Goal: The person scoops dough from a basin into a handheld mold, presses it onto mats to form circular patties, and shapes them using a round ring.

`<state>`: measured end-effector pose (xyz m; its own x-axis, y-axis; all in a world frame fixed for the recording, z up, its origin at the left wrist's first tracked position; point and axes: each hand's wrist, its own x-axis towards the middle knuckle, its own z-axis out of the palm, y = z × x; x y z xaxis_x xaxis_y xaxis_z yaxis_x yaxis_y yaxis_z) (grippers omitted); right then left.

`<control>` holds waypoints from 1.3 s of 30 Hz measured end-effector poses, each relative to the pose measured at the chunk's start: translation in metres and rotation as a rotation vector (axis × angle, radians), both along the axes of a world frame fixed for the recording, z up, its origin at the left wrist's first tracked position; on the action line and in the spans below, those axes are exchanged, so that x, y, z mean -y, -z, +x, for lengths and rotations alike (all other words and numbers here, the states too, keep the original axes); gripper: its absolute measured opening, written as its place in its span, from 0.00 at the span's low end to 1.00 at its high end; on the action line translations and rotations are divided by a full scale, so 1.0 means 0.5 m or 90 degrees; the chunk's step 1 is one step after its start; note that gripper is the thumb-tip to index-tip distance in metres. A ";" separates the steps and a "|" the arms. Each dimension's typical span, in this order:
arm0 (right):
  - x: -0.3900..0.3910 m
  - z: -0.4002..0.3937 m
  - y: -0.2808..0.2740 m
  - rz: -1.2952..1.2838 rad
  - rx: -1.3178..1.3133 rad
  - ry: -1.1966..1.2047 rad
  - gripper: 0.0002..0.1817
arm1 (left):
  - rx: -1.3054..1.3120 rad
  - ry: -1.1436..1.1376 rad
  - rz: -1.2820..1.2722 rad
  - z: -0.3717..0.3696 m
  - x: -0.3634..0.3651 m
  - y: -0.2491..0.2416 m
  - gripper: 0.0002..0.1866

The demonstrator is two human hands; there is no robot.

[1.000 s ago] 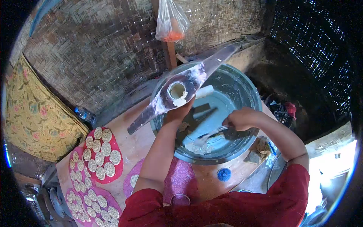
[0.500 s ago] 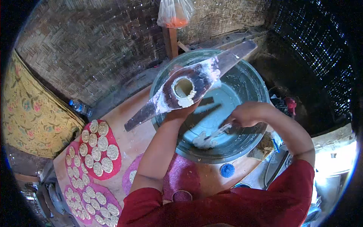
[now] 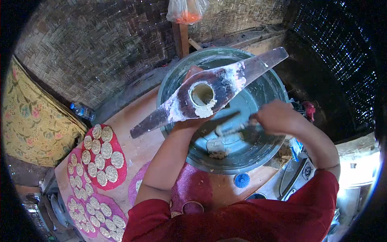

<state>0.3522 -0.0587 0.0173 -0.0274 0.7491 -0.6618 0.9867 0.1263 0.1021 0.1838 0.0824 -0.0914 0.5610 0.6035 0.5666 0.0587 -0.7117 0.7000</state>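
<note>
My left hand (image 3: 198, 122) is wrapped round the underside of a long, dark wooden press (image 3: 229, 80) with a round tube opening in its middle. White dough is smeared over the wood and clings to the opening's lower rim. Below it stands a large grey-green basin (image 3: 177, 155). My right hand (image 3: 278, 117), blurred, is closed on the handle of a dough-coated spoon (image 3: 234, 130) inside the basin. The spoon's exact shape is smeared by motion. A lump of pale dough (image 3: 217, 147) lies on the basin floor beside the spoon.
Pink and red sheets (image 3: 105, 183) bearing several round, speckled discs lie on the wooden table (image 3: 137, 117). A ring (image 3: 192, 207) rests on another pink sheet. A blue round lid (image 3: 242, 181) sits before the basin. A plastic bag (image 3: 187, 11) hangs behind, and a bottle (image 3: 83, 111) lies left.
My right hand has moved up and right, drawing the spoon back from the dough lump. The wooden press has shifted slightly right in view.
</note>
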 end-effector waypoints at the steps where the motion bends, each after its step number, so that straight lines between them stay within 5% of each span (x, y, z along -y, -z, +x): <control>1: -0.016 0.015 0.034 0.013 0.012 0.012 0.18 | -0.001 0.005 -0.010 -0.002 0.000 0.000 0.28; 4: -0.037 0.075 0.209 0.055 -0.060 0.044 0.21 | -0.006 0.017 -0.032 -0.002 0.000 -0.002 0.28; 6: -0.034 0.087 0.304 -0.037 -0.349 -0.003 0.20 | -0.011 0.024 -0.045 -0.005 0.002 -0.004 0.27; 10: -0.024 0.077 0.298 -0.127 -0.439 -0.020 0.21 | -0.015 0.039 -0.075 -0.006 0.003 -0.009 0.27; 14: 0.030 0.049 0.140 -0.113 -0.412 0.060 0.19 | -0.021 0.052 -0.111 -0.004 -0.001 -0.004 0.27; 16: 0.035 0.023 0.065 -0.197 -0.225 0.135 0.20 | -0.036 0.046 -0.120 0.000 -0.002 -0.003 0.26; 17: 0.047 0.041 0.079 -0.112 -0.217 0.006 0.21 | -0.052 0.036 -0.111 0.002 -0.001 -0.007 0.26; 20: 0.050 0.072 0.019 -0.137 -0.181 -0.010 0.21 | -0.053 -0.022 0.014 0.010 0.021 -0.020 0.20; 23: 0.082 0.114 -0.044 -0.101 -0.252 0.029 0.17 | 0.189 0.030 0.098 0.019 0.027 -0.019 0.09; 25: 0.116 0.120 -0.113 -0.068 -0.276 0.007 0.16 | 0.012 0.038 0.203 0.033 -0.009 0.001 0.10; 27: 0.164 0.111 -0.210 -0.007 -0.394 0.162 0.15 | 0.176 -0.009 0.334 0.046 0.026 -0.059 0.14; 28: 0.187 0.118 -0.243 0.084 -0.425 0.054 0.16 | 0.186 -0.008 0.346 0.056 0.038 -0.076 0.14; 30: 0.228 0.127 -0.299 0.105 -0.461 0.228 0.16 | 0.147 -0.059 0.359 0.075 0.058 -0.110 0.17; 34: 0.265 0.130 -0.367 0.244 -0.477 0.277 0.15 | 0.188 -0.031 0.329 0.088 0.107 -0.201 0.20; 36: 0.281 0.110 -0.394 0.288 -0.438 0.244 0.14 | 0.127 -0.042 0.395 0.094 0.115 -0.254 0.21; 39: 0.317 0.024 -0.425 0.634 0.045 0.034 0.08 | 0.060 -0.069 0.456 0.080 0.152 -0.346 0.18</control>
